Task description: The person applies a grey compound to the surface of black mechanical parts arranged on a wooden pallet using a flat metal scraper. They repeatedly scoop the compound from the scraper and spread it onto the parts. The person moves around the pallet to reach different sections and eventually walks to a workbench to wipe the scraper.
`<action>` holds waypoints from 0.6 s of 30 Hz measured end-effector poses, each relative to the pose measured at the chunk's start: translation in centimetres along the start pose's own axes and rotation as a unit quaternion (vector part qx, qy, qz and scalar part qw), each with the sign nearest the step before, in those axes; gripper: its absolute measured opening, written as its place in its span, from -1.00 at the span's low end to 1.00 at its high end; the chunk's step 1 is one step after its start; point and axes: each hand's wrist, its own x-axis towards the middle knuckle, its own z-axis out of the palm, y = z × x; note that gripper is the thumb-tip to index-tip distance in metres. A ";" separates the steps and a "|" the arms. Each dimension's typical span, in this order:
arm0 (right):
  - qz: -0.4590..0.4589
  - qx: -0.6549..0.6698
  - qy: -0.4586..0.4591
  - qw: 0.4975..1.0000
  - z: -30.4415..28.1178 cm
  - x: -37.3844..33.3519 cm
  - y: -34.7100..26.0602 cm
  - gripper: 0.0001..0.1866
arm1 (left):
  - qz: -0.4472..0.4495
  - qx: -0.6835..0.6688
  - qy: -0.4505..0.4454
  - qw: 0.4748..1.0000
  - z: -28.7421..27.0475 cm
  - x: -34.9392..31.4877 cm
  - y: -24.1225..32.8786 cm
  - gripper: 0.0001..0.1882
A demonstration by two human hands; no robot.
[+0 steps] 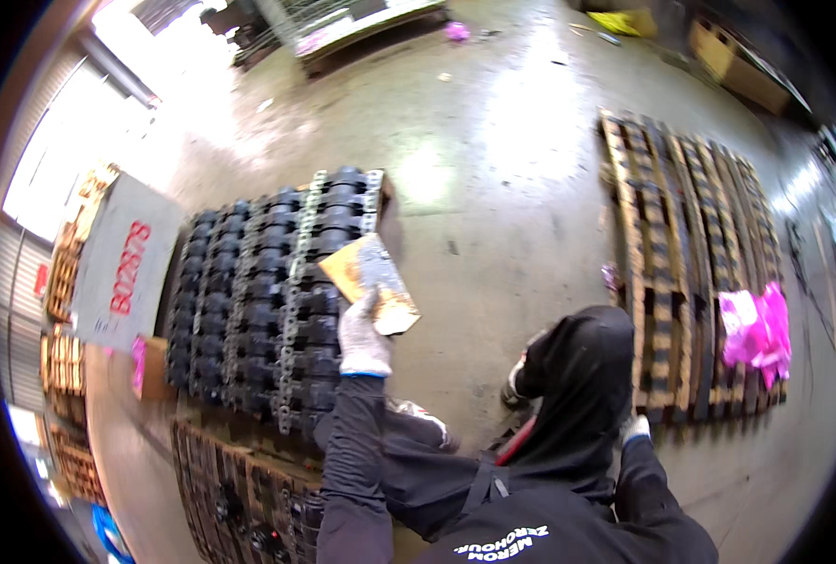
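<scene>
Our left hand (362,340), gloved, has its fingers closed on the lower edge of a torn card sheet (375,282), which is raised and tilted over the right rows of black parts (268,291) stacked on the floor (493,188). Our right hand (425,420) sits lower, near the stack's front corner, and we cannot tell whether its fingers are open or closed. To handle the sheet well, we judge it wants a firm pinch nearer its middle, since it is limp and ragged, and it should be kept flat so that it does not catch on the metal brackets between the rows. A co-worker (578,376) in a black hood bends just beside our right, so we should keep our elbow in. As for containers: the cardboard boxes (733,61) at the far edge are too blurred to show their contents, a small box (157,368) left of the stack holds something pink, and the wooden pallet (672,235) to the right carries only a pink wad (758,329)
</scene>
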 end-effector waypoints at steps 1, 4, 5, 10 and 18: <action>0.088 -0.038 -0.024 0.995 4.9 -1.7 3.8 -0.67 | 0.054 0.052 0.030 0.997 0.7 -1.6 2.4 -0.54; 0.158 -0.081 -0.009 0.984 6.1 -6.4 1.1 -0.76 | 0.002 0.025 0.077 0.997 -1.2 -1.6 2.8 -0.55; 0.144 -0.072 0.008 0.987 6.1 -7.4 -0.3 -0.76 | 0.008 0.026 0.067 0.997 -1.0 -1.4 2.3 -0.55; -0.180 -0.034 0.028 0.983 16.3 -14.0 -12.2 -0.71 | 0.036 0.008 0.062 0.997 -0.9 -2.0 2.1 -0.61; -0.478 -0.063 -0.212 0.850 49.1 -34.9 -26.0 -0.81 | -0.033 -0.080 -0.036 0.996 1.7 -3.4 2.2 -0.51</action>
